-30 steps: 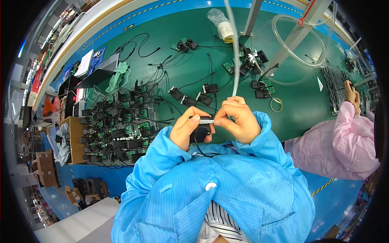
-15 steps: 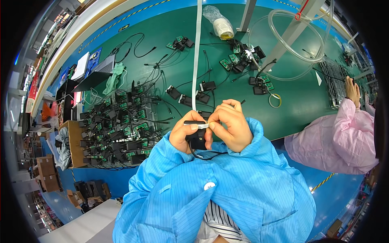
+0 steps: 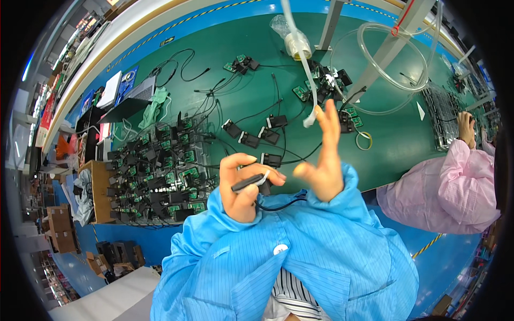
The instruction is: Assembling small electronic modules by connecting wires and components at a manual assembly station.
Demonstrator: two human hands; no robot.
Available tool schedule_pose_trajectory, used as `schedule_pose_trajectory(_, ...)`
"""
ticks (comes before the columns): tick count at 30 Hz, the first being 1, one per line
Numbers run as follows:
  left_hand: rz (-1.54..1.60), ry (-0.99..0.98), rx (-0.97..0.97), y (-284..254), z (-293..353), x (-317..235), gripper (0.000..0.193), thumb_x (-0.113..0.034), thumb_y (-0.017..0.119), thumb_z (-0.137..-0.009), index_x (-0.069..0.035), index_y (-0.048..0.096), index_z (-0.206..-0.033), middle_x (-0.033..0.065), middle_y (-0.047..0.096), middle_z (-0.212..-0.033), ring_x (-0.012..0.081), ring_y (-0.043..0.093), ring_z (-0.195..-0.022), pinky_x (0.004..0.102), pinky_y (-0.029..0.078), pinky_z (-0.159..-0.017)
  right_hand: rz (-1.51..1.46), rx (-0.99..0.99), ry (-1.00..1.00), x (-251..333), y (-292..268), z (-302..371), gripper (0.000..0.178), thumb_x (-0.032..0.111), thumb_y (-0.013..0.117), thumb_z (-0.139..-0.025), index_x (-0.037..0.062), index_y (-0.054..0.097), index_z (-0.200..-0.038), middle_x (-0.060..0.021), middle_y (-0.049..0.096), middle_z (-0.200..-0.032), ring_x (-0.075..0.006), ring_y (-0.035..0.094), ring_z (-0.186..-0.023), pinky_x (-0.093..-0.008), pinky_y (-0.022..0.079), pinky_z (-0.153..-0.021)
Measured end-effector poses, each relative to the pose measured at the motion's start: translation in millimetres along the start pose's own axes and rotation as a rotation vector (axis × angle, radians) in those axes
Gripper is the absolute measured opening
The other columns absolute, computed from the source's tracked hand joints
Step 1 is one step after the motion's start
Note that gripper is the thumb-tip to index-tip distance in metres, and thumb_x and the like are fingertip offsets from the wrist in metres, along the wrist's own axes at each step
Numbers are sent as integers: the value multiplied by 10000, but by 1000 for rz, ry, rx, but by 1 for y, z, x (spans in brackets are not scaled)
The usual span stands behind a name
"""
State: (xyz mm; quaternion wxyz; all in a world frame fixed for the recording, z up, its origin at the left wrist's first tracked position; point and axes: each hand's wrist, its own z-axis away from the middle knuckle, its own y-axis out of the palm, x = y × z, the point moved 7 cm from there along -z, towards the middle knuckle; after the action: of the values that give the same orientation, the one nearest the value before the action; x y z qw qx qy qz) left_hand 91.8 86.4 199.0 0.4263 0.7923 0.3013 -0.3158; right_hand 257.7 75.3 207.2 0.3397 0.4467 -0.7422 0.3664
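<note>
My left hand (image 3: 239, 187) is closed around a small black device (image 3: 248, 182) with a bit of white material at its end. A black cable (image 3: 284, 205) trails from it across my front. Its underside is hidden by my fingers. My right hand (image 3: 327, 155) is raised to the right with fingers stretched and thumb apart, partly blurred, holding nothing I can see. A long white strip or tube (image 3: 301, 53) comes down from above, its loose end beside my right fingertips; whether they touch cannot be told. Beyond my hands several black modules (image 3: 249, 139) with cables lie on the green table.
A dense tray of black modules and green circuit boards (image 3: 160, 171) fills the table's left. At the back stand a bagged white roll (image 3: 297, 45) and a grey post (image 3: 385, 51) with coiled clear tubing (image 3: 369, 45). A person in a pink sleeve (image 3: 460, 166) works at right.
My right hand has come away from the left, moved right and up, and opened. The white strip's lower end has swung right. My left hand has tilted the black device.
</note>
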Motion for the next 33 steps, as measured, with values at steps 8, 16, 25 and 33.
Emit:
schedule_pose_trajectory(8,-412,334,229,12,10,-6,538,-200,597,-882,20,358,-1312,168,637,-765,242,587,-630,319,488,-585,-999,361,402,-26,76,44,1102,399,755,-734,148,63,-1555,-184,98,-1590,-310,176,-1441,-457,105,-1168)
schedule_pose_trajectory(16,-503,615,545,28,-11,-21,500,-95,636,-714,60,543,-1180,117,641,-733,202,567,-570,276,449,-526,-1599,504,770,-12,87,58,960,133,624,-782,187,61,-1558,-162,125,-1588,-289,226,-1422,-423,150,-1161)
schedule_pose_trajectory(25,-616,-71,406,-27,-11,37,442,-57,596,-719,12,613,-1155,93,662,-789,214,596,-651,272,472,-620,-1195,171,642,-66,79,39,923,72,599,-783,217,111,-1553,-103,248,-1534,-290,395,-1281,-376,332,-1038)
schedule_pose_trajectory(33,269,-469,-744,-290,-63,209,268,-155,605,-928,-30,627,-1164,140,650,-1042,219,630,-820,354,525,-793,-600,-27,553,-119,0,5,985,241,689,-713,172,171,-1547,-124,154,-1584,-371,326,-1335,-480,244,-1040)
